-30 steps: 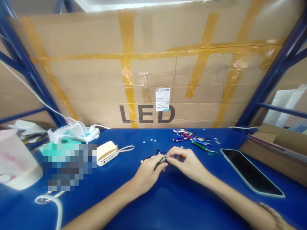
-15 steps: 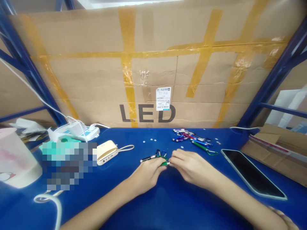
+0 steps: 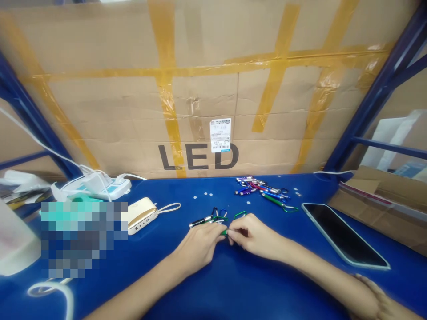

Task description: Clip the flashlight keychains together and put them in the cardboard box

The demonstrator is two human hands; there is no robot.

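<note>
Between the fingers of my left hand [image 3: 200, 242] is a small green metal flashlight [image 3: 223, 232], mostly covered by the hand. My right hand [image 3: 251, 233] pinches at its right end, with thumb and fingertips together. A green carabiner [image 3: 239, 215] shows just behind the right hand; whether it joins the held flashlight I cannot tell. Beyond my left hand lie a black flashlight [image 3: 200, 222] and several clips, partly hidden by the knuckles. Farther back is a pile of blue, purple and red flashlights [image 3: 253, 186], with a green one [image 3: 273, 199] at its front.
Small pale discs [image 3: 206, 194] dot the blue table [image 3: 233, 284]. To the left are a cream power bank [image 3: 142, 216], a power strip [image 3: 116, 188] and a white cable [image 3: 68, 293]. A phone [image 3: 345, 235] and an open carton [image 3: 380, 209] lie right. Behind stands a large cardboard box [image 3: 207, 98].
The view has shifted slightly. My right hand has turned a little at the flashlight's end, its fingers more curled, and a green carabiner now shows behind it. The left hand keeps its hold.
</note>
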